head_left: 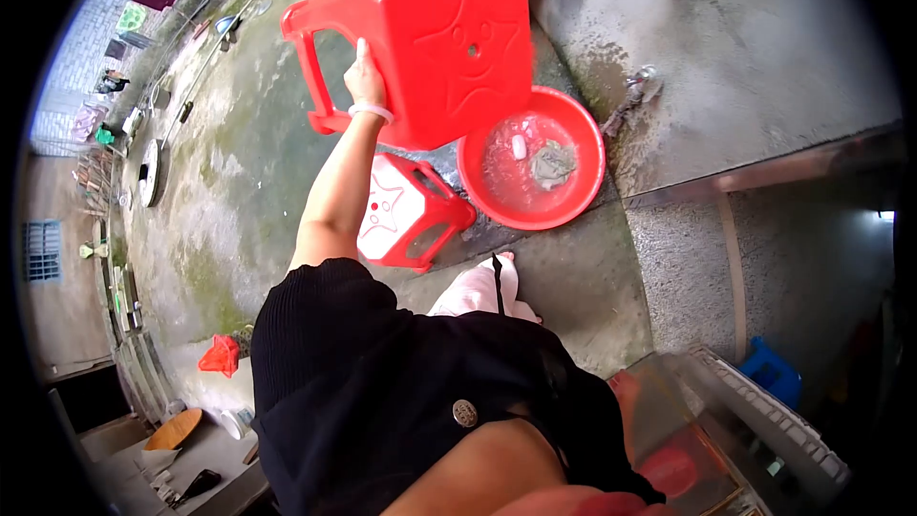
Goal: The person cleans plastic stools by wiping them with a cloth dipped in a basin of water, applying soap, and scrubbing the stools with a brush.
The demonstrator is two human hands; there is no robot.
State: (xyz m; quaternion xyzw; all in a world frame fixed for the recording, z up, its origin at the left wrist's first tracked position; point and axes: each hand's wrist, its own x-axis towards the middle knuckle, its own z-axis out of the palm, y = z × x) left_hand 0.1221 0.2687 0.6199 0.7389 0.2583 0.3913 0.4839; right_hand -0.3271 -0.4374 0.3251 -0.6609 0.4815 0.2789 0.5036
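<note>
Stool (425, 62) of red plastic hangs toward twelve o'clock in my feed, tipped on its side, its star-marked seat facing roughly three and its legs pointing to nine. I see the left hand (367, 84) on it, the fingers grasping the edge beside a leg opening, with one digit laid along the plastic. The right hand is out of my sight, so I cannot tell what its fingers are doing. Between one and two o'clock sits a red basin (590, 162) of sudsy-looking water (506, 186), with a greyish cloth (552, 167) and a small white bar (519, 147) in it; the stool overlaps its rim from my angle, and I cannot tell whether they touch. Toward nine o'clock a smaller stool (387, 205) stands upright on the concrete floor (592, 291). I judge the step in hand to be holding the stool up near the basin; as I read it, the next move calls for a firm grasp and care around that rim.
</note>
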